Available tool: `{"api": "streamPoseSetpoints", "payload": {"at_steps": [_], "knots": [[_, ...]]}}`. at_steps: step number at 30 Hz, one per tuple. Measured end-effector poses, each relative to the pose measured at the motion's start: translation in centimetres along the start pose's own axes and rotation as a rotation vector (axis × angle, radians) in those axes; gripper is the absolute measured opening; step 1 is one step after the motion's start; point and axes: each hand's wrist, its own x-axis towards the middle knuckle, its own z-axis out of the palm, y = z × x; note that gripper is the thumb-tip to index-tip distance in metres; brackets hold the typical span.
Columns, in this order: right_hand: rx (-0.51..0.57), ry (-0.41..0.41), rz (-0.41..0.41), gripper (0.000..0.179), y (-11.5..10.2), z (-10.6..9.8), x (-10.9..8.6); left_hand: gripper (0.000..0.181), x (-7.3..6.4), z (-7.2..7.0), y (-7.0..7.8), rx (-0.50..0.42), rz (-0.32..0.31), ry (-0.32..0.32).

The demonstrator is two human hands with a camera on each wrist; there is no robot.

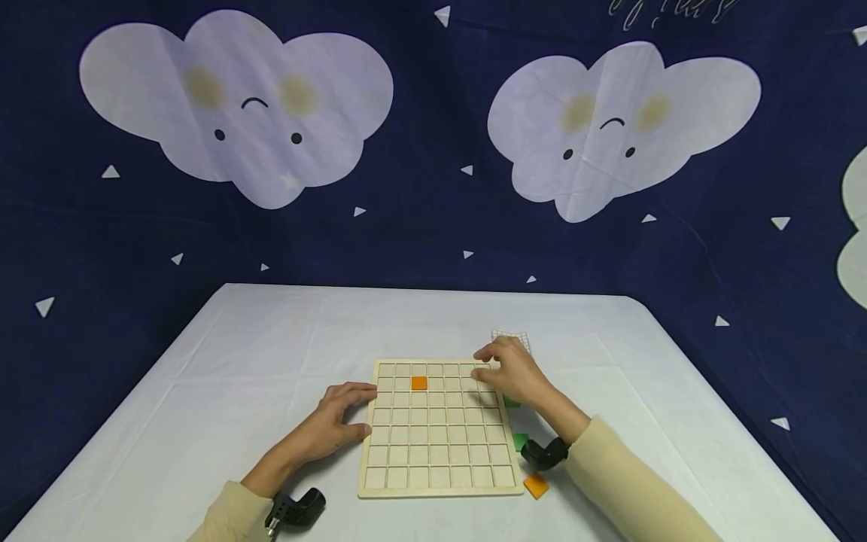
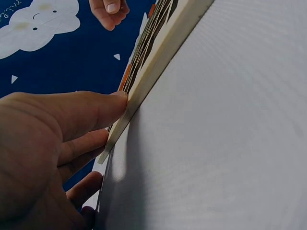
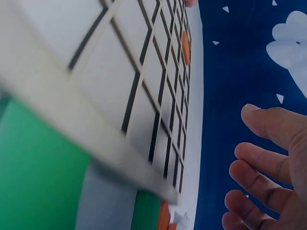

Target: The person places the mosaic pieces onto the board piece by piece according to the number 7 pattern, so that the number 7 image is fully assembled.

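Note:
A pale wooden grid board [image 1: 440, 493] lies on the white table, its square cells marked off by raised strips. One orange square tile [image 1: 419, 383] sits in a cell of the second row from the far edge. My left hand [image 1: 339, 418] touches the board's left edge with thumb and fingertips; the left wrist view shows the thumb [image 2: 103, 108] against the rim. Over the far right corner hovers my right hand [image 1: 512, 370], its fingers loosely bent and apart. Nothing shows between those fingers in the right wrist view.
Right of the board lie a green tile [image 1: 520, 441], another green tile [image 1: 512, 402] partly hidden by the right hand, and an orange tile [image 1: 536, 485]. A small card with a grid pattern [image 1: 509, 334] lies behind the right hand. A dark blue cloud-print cloth [image 1: 433, 226] hangs behind the table.

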Motion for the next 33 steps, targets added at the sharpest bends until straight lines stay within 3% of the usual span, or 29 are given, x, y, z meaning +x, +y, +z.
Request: {"api": "streamPoseSetpoints", "payload": {"at_steps": [33], "knots": [[-0.092, 0.054, 0.108, 0.031, 5.2, -2.3, -4.9, 0.052, -0.2, -0.2, 0.1, 0.000, 0.018, -0.007]]}}
